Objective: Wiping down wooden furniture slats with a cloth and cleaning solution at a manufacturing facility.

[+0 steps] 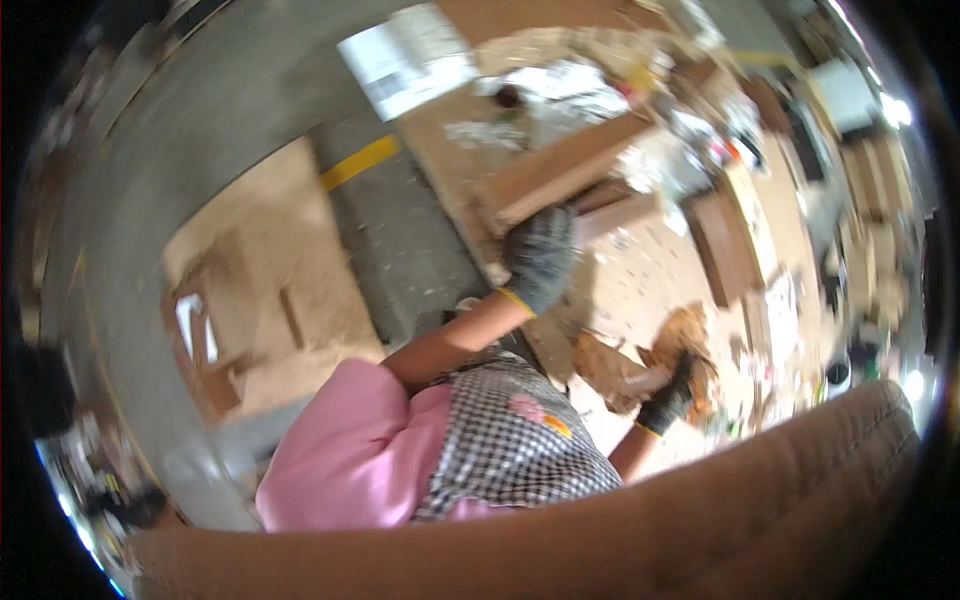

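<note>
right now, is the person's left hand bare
No, the left hand wears a dark grey glove with a yellow edge at the wrist.

The light is moderate, with white glare (896, 110) at two o'clock. Much is blurred, and lines bend toward the dark rim (12, 150).

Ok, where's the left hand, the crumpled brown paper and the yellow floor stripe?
Left hand (541, 260): head view, back of the hand.
Crumpled brown paper (682, 333): head view, its upper part.
Yellow floor stripe (361, 162): head view, its middle.
</note>
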{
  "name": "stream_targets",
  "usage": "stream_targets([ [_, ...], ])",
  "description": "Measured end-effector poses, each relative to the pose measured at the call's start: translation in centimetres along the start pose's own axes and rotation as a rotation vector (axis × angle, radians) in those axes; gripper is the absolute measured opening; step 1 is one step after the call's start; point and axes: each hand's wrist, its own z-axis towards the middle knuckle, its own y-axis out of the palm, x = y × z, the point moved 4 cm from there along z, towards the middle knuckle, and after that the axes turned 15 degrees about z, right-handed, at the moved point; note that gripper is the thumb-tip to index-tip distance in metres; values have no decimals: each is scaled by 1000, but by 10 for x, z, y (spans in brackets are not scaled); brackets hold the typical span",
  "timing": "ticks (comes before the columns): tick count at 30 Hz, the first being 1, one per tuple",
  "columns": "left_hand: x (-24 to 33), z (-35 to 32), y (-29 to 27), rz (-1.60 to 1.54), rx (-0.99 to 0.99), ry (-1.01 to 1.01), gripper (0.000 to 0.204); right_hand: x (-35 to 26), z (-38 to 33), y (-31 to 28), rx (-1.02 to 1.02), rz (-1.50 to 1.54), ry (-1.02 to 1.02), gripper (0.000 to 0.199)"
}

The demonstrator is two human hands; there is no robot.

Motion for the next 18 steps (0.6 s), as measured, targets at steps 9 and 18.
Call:
stream_targets([
  [9, 21, 12, 35, 189, -105, 292, 65, -30, -58, -26, 133, -449, -94, 47],
  [18, 4, 3, -16, 99, -67, 133, 70, 9, -62, -67, 119, -585, 38, 38],
])
